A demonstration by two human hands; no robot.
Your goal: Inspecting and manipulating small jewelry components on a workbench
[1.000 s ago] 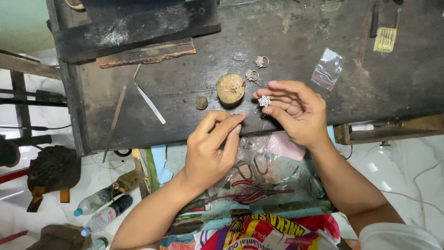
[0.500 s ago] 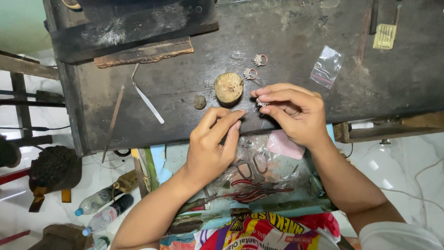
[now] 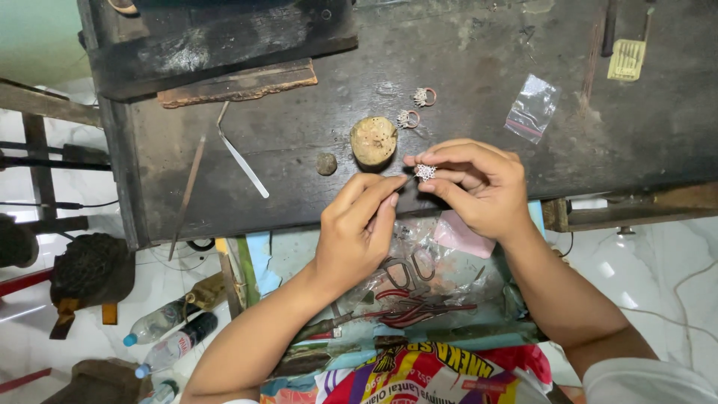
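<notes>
My right hand (image 3: pixel 475 183) pinches a small silver flower-shaped ring (image 3: pixel 425 172) between thumb and fingertips, just above the front edge of a dark wooden workbench (image 3: pixel 479 52). My left hand (image 3: pixel 359 228) is closed around a thin tool whose tip points at the ring; the tool itself is mostly hidden by the fingers. A round wooden block (image 3: pixel 373 140) stands just behind both hands. Two more silver rings (image 3: pixel 416 107) lie on the bench beyond it.
Tweezers (image 3: pixel 241 152), a thin rod (image 3: pixel 186 193), a small dark lump (image 3: pixel 326 163), a clear plastic bag (image 3: pixel 532 107) and a yellow card (image 3: pixel 626 60) lie on the bench. A drawer below holds pliers with red handles (image 3: pixel 419 308) and plastic. Bottles (image 3: pixel 168 333) lie on the floor at left.
Both hands have shifted slightly toward me. My left fingers have closed in on the ring held by my right hand.
</notes>
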